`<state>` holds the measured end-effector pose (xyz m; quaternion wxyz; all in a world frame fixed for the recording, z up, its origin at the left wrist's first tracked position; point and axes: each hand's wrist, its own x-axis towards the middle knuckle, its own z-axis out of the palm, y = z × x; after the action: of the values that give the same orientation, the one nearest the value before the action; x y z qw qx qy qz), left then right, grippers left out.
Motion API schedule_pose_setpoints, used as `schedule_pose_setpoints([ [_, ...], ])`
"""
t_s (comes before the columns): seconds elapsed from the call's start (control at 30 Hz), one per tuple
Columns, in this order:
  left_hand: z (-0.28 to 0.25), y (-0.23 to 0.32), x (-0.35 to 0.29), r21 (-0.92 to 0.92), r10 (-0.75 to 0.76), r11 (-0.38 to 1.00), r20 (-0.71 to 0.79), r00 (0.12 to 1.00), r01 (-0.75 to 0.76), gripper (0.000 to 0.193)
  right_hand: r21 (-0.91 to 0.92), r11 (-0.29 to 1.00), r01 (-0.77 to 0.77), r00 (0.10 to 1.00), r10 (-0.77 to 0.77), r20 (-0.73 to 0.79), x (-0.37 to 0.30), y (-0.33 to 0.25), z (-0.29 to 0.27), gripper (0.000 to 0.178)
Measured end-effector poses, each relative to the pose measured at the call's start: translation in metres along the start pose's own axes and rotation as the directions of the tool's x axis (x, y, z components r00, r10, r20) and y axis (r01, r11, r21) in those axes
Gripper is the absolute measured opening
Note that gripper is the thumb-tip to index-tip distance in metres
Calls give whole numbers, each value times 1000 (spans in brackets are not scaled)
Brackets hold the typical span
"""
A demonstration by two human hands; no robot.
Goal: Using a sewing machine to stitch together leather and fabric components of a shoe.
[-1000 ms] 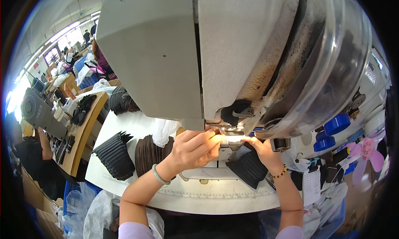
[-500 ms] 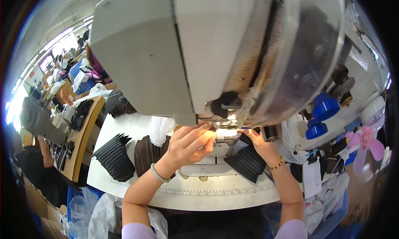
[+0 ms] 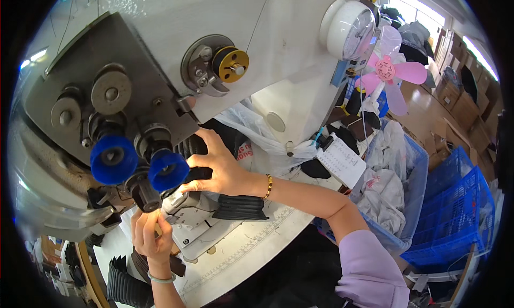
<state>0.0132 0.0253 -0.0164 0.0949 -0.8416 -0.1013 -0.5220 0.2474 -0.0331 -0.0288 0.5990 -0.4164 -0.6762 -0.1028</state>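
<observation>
A light-coloured sewing machine [image 3: 289,35] fills the upper left, with blue-capped tension knobs [image 3: 113,159] on its head. Below the knobs, by the lit needle area, my left hand [image 3: 152,236] is pinched closed; whatever lies between its fingertips is hidden. My right hand [image 3: 225,166] reaches in beside the machine head, its fingers curved and partly spread around black pleated fabric [image 3: 241,207]. Part of that fabric shows below the hand, and dark material sits between thumb and fingers. A brown pleated piece [image 3: 141,265] and another black pleated piece [image 3: 126,286] lie near my left wrist.
The white table edge [image 3: 257,254] carries a printed ruler scale. To the right are a pink fan [image 3: 386,70], a written notepad [image 3: 341,163], a bin with plastic bags [image 3: 388,195] and blue crates [image 3: 455,211]. Cardboard boxes [image 3: 450,94] stand farther back.
My view has swung to the right, bringing the machine's side, fan and crates further in. The right hand now shows beside the knobs with fingers more spread; the left stays pinched at the needle.
</observation>
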Motion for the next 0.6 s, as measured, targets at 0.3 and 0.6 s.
schedule_pose_setpoints([
  [0.3, -8, 0, -9, -231, -333, 910, 92, 938, 345, 25, 521, 173, -836, 517, 571, 638, 24, -34, -62, 41],
  [0.6, -46, 71, -71, -544, -642, 153, 580, 501, 825, 31, 706, 187, -684, 586, 717, 378, -115, -119, -28, 42],
])
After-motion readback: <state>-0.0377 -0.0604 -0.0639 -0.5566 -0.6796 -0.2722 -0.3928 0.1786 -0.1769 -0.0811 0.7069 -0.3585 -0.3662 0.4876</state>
